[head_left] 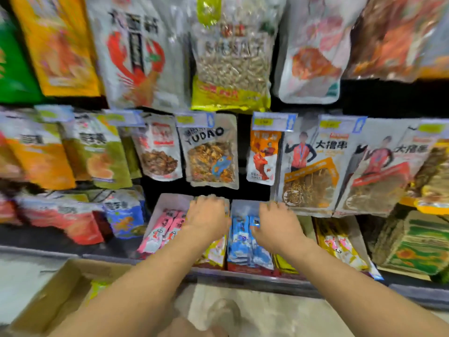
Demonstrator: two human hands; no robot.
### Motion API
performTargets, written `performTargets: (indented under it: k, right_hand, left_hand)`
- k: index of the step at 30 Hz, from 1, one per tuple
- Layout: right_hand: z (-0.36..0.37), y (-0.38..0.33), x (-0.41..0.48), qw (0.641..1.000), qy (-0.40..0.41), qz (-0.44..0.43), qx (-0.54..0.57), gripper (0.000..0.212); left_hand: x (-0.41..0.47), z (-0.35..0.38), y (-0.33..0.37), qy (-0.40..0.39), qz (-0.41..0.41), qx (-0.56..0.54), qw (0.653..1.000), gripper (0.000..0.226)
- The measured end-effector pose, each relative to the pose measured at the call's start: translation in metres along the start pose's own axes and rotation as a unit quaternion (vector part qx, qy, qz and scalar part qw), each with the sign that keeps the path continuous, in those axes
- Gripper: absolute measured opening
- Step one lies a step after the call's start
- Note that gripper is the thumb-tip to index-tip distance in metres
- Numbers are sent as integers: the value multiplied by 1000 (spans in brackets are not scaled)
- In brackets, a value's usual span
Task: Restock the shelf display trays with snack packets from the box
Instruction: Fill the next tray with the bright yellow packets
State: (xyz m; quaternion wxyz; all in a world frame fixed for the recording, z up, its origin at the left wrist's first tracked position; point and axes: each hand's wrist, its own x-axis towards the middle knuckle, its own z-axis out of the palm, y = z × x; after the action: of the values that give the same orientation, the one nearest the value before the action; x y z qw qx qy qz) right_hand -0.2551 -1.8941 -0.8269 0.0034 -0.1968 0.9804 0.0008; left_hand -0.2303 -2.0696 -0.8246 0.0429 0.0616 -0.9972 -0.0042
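My left hand reaches palm down into a white display tray on the low shelf, over yellow packets. Its fingers bend down at the tray's back, and what they touch is hidden. Pink packets fill the tray's left side. My right hand lies in the neighbouring tray, fingers spread toward the back and thumb resting on the blue packets. The cardboard box stands on the floor at the lower left, with a yellow-green packet inside. The picture is blurred.
Yellow packets fill a tray to the right, beside green cartons. Hanging snack bags with price tags crowd the rows above the trays. The shelf's grey front edge runs below the trays. My shoe is on the floor.
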Motion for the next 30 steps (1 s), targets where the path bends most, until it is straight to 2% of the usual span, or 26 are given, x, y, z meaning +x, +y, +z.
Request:
performTargets:
  k: [3,9,16,22,27,30]
  right_hand:
    - [-26,-37,-12,999,34,-30,1,66]
    - [-65,-109,-25,991,87,-102,-3,58]
    - [-84,-198,-10,980,89,-180,4,60]
    - [-41,-281,8,969,54,-242,-11,57]
    - [24,-341,30,963,-6,-269,-11,57]
    - [66,-366,48,959,-42,-279,-17,59]
  left_hand:
    - [-27,-32,-33,18,-17,26,999,58]
    - [-79,-69,-93,43,-71,29,996,59]
    - [-125,-80,-186,41,-176,26,983,61]
    - [-157,-43,-267,7,-270,-8,963,59]
    - [-167,24,-315,-27,-319,-53,946,47]
    - [-164,72,-337,-62,-345,-83,933,50]
